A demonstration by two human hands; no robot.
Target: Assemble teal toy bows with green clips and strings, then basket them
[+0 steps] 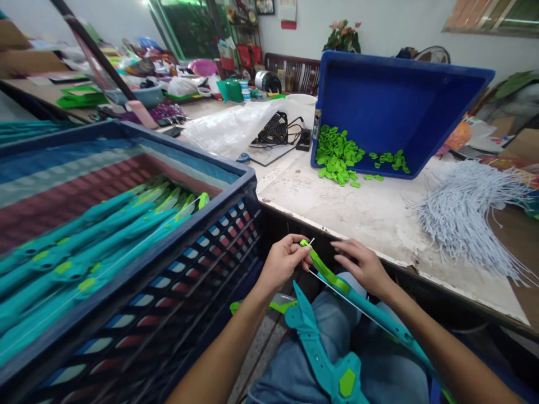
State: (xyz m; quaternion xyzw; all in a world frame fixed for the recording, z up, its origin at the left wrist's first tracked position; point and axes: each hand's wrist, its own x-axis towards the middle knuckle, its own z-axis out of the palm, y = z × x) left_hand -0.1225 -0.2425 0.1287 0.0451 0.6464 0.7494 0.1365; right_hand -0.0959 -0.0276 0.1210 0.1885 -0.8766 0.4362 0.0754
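A teal and green toy bow (347, 377) lies across my lap, its middle grip on my jeans. My left hand (283, 261) pinches the bright green tip of one limb, where a white string (357, 310) comes through, a short end sticking up. From there the string runs down along the teal limb toward the lower right. My right hand (362, 265) is just right of the green tip, fingers spread, with nothing visible in it. Another green limb end (283, 304) with a clear part shows below my left forearm.
A dark blue slatted crate (189, 264) at left holds several teal and green bows. On the white-topped table (295, 193), a tipped blue bin (391, 106) spills small green pieces (339, 154). A bundle of white strings (471, 207) lies right. A black fan (273, 129) sits behind.
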